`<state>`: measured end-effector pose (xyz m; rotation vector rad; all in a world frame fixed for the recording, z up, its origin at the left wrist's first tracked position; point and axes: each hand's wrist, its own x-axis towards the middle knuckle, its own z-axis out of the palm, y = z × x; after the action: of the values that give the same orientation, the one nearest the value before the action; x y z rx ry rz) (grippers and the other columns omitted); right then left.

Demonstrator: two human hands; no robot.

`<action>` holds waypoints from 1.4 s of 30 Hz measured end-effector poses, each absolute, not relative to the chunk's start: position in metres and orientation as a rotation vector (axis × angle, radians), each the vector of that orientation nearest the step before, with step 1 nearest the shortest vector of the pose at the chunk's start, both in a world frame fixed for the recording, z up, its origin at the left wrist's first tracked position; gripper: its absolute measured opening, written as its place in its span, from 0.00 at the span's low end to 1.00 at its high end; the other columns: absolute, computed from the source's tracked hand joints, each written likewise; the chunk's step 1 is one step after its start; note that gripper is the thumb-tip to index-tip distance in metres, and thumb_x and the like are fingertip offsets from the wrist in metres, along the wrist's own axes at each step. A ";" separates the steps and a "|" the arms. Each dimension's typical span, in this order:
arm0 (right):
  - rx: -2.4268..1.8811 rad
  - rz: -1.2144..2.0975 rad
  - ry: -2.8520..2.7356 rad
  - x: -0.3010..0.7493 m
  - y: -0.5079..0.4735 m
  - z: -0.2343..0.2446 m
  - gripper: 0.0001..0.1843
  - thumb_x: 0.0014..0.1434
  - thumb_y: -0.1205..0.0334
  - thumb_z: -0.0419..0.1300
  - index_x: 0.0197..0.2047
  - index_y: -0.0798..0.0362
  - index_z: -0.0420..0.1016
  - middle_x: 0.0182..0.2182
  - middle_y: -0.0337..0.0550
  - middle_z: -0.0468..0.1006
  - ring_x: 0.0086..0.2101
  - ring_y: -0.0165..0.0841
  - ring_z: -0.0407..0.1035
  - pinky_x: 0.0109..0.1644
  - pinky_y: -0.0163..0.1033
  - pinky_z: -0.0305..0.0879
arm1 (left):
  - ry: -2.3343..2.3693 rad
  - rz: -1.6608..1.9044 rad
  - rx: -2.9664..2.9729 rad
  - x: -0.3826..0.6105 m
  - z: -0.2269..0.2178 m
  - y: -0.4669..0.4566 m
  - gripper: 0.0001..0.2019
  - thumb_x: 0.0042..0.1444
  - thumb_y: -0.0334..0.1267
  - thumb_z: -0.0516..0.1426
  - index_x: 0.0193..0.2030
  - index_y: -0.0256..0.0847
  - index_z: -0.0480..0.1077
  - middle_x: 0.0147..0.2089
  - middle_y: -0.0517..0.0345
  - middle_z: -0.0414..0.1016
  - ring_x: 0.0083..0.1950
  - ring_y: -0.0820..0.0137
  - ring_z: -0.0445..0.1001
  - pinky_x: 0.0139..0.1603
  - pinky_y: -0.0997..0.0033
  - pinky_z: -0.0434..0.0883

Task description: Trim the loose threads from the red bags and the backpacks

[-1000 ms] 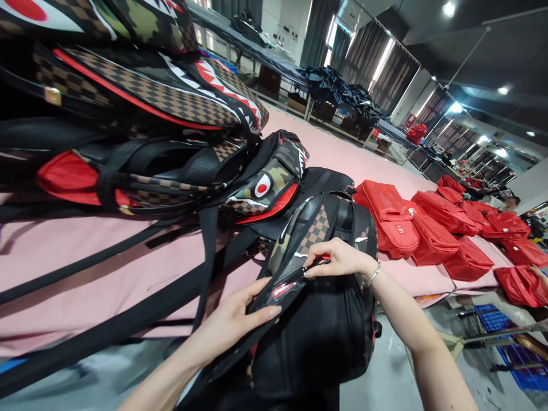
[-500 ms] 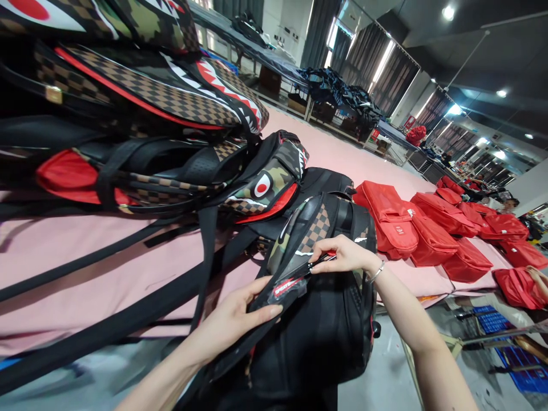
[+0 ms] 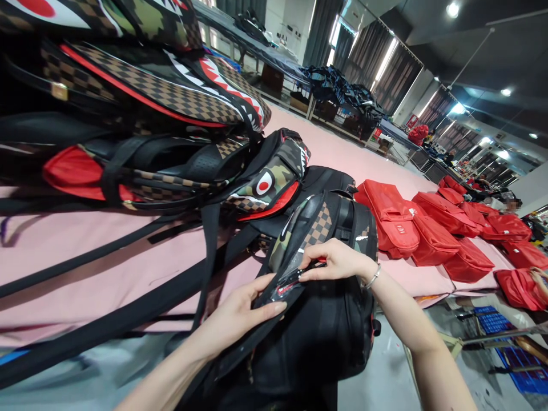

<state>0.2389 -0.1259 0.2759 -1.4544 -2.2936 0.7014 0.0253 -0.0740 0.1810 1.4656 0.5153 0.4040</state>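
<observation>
A black backpack [image 3: 329, 325] with checkered and camouflage panels lies tilted in front of me, partly over the table's edge. My left hand [image 3: 252, 308] is closed on a black padded edge of it, thumb on top and fingers behind. Beside that thumb, a red-and-white label [image 3: 285, 288] under clear plastic lies on the backpack. My right hand [image 3: 327, 261] pinches a small dark piece at the upper end of the label, its fingertips close to the bag's surface. What exactly sits in that pinch is too small to make out.
Similar shark-face backpacks [image 3: 171, 85] are stacked at the left, with black straps [image 3: 98, 334] trailing across the pink tabletop [image 3: 171, 257]. Several red bags [image 3: 389, 220] stand to the right. A blue crate [image 3: 520, 365] is low at the right, near another person's hand [image 3: 539, 279].
My right hand has moved slightly left and down toward the label, bringing the small dark piece against it. The left hand keeps its hold on the backpack's edge.
</observation>
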 end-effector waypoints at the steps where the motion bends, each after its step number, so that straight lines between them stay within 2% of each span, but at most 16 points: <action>1: -1.451 0.687 -2.300 0.237 -0.126 0.276 0.13 0.56 0.53 0.62 0.34 0.56 0.72 0.32 0.38 0.77 0.30 0.24 0.67 0.36 0.27 0.60 | 0.515 0.404 1.467 0.026 0.182 -0.074 0.28 0.46 0.47 0.62 0.56 0.42 0.68 0.50 0.52 0.74 0.49 0.59 0.72 0.49 0.65 0.71; 7: -1.418 0.630 -2.306 0.231 -0.131 0.272 0.13 0.57 0.54 0.60 0.35 0.57 0.73 0.31 0.40 0.77 0.31 0.25 0.69 0.36 0.28 0.61 | 0.521 0.428 1.453 0.026 0.185 -0.077 0.26 0.45 0.47 0.63 0.52 0.41 0.71 0.48 0.53 0.75 0.49 0.59 0.71 0.49 0.66 0.71; 11: -1.462 0.442 -1.995 0.240 -0.138 0.262 0.16 0.56 0.51 0.61 0.36 0.57 0.74 0.31 0.42 0.76 0.29 0.27 0.68 0.36 0.31 0.64 | 0.543 0.417 1.274 0.021 0.185 -0.078 0.30 0.42 0.47 0.65 0.53 0.41 0.69 0.46 0.53 0.75 0.43 0.62 0.72 0.39 0.70 0.73; 13: -1.455 0.262 -1.874 0.249 -0.141 0.256 0.16 0.55 0.50 0.61 0.37 0.56 0.75 0.32 0.44 0.77 0.32 0.30 0.69 0.40 0.35 0.66 | 0.553 0.413 1.157 0.018 0.187 -0.078 0.32 0.41 0.47 0.66 0.54 0.41 0.68 0.45 0.52 0.75 0.39 0.64 0.71 0.34 0.71 0.72; 17: -1.350 0.068 -1.856 0.266 -0.149 0.247 0.13 0.56 0.52 0.61 0.38 0.53 0.76 0.34 0.47 0.77 0.39 0.34 0.69 0.47 0.42 0.66 | 0.529 0.430 1.001 0.018 0.186 -0.080 0.31 0.40 0.46 0.67 0.52 0.39 0.69 0.38 0.54 0.75 0.33 0.70 0.69 0.31 0.76 0.70; 20: -1.328 0.060 -1.895 0.268 -0.153 0.243 0.14 0.57 0.52 0.60 0.39 0.54 0.76 0.34 0.47 0.76 0.38 0.34 0.69 0.46 0.41 0.67 | 0.509 0.418 0.946 0.020 0.180 -0.080 0.30 0.39 0.46 0.67 0.50 0.40 0.69 0.36 0.55 0.74 0.30 0.73 0.68 0.28 0.78 0.68; 27: -1.316 0.065 -2.028 0.263 -0.146 0.244 0.14 0.59 0.51 0.59 0.38 0.54 0.75 0.35 0.47 0.76 0.39 0.33 0.70 0.46 0.41 0.68 | 0.490 0.376 0.969 0.024 0.173 -0.083 0.32 0.41 0.47 0.67 0.53 0.39 0.66 0.43 0.52 0.74 0.27 0.77 0.66 0.26 0.80 0.67; 34: -1.280 0.075 -2.126 0.265 -0.140 0.246 0.14 0.59 0.52 0.58 0.37 0.54 0.75 0.34 0.47 0.75 0.38 0.32 0.69 0.46 0.40 0.67 | 0.516 0.375 0.968 0.023 0.180 -0.086 0.32 0.40 0.46 0.67 0.52 0.38 0.67 0.44 0.50 0.74 0.27 0.77 0.65 0.26 0.78 0.67; 42: -1.329 0.141 -2.178 0.262 -0.139 0.249 0.15 0.58 0.50 0.59 0.37 0.54 0.76 0.35 0.47 0.76 0.39 0.33 0.69 0.47 0.40 0.67 | 0.526 0.388 0.964 0.025 0.186 -0.089 0.31 0.38 0.45 0.68 0.51 0.39 0.69 0.39 0.52 0.74 0.28 0.75 0.66 0.27 0.77 0.68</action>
<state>0.2618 -0.1391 0.2488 -1.3286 -2.1785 0.1411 0.0254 -0.0890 0.1856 0.9638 0.5262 0.3878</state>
